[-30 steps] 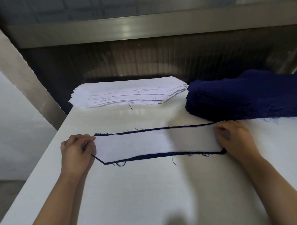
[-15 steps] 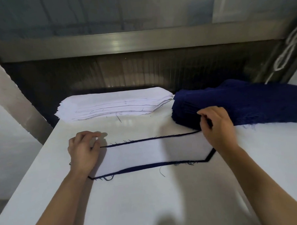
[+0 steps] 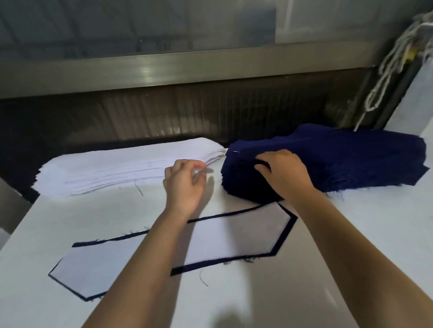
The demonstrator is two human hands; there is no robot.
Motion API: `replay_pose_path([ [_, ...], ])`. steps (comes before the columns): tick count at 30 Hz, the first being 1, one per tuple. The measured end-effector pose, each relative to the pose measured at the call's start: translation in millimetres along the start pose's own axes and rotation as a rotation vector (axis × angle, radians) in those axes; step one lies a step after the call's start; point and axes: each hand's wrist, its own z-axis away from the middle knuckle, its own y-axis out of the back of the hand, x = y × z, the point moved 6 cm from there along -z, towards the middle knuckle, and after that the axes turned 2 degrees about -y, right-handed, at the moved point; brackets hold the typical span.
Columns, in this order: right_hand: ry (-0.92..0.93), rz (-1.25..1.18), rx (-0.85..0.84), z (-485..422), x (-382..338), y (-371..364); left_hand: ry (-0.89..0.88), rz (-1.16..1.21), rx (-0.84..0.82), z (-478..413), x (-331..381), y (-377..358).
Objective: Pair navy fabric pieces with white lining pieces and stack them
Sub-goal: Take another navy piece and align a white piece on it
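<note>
While a white lining piece [image 3: 238,234] is lying flat on top of a navy piece [image 3: 180,270] on the bench [image 3: 375,243], only a thin dark border of the navy cloth is showing around it. This pair is sitting near the middle of the bench, long and pointed at both ends, and both forearms are reaching across above it. A loose thread [image 3: 203,279] is lying just beside its near edge.

Farther back, the left hand [image 3: 184,185] is hovering at the right end of the white lining stack [image 3: 126,165], its fingers curled and its fingertips pinching what looks like the edge of the top sheet, though blur is making the exact grip hard to read. The right hand [image 3: 283,173] is resting on the near left part of the navy stack [image 3: 346,158], its fingers bending over the top layers and gripping them at the edge.

The two stacks are sitting side by side along the far edge of the bench, white on the left and navy on the right, close together but not touching. The navy stack is thicker, and frayed threads are sticking out along its near side.

Behind the bench a dark ribbed panel [image 3: 158,114] is running under a wide metal rail [image 3: 181,68]. At the far right a white cord [image 3: 389,57] is hanging in loops.
</note>
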Motion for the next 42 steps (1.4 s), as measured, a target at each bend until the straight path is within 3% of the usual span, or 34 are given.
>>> replay_pose_path([
  [7,0.006,-0.044,-0.159,-9,16,-1,-0.075,0.058,-0.078,-11,43,-37],
  [17,-0.108,-0.285,0.068,-14,31,8,-0.001,-0.076,-0.170,-8,51,-57],
  [22,-0.221,-0.575,0.076,-14,43,6,0.022,-0.044,-0.072,-10,55,-49],
  [26,-0.271,-0.739,0.055,-16,49,2,-0.067,0.114,0.009,-12,71,-45],
  [34,-0.297,-0.751,0.125,-11,47,6,-0.178,0.131,-0.099,-9,103,-55],
  [42,-0.372,-0.942,0.239,-7,51,11,-0.071,0.006,-0.149,-13,99,-60],
])
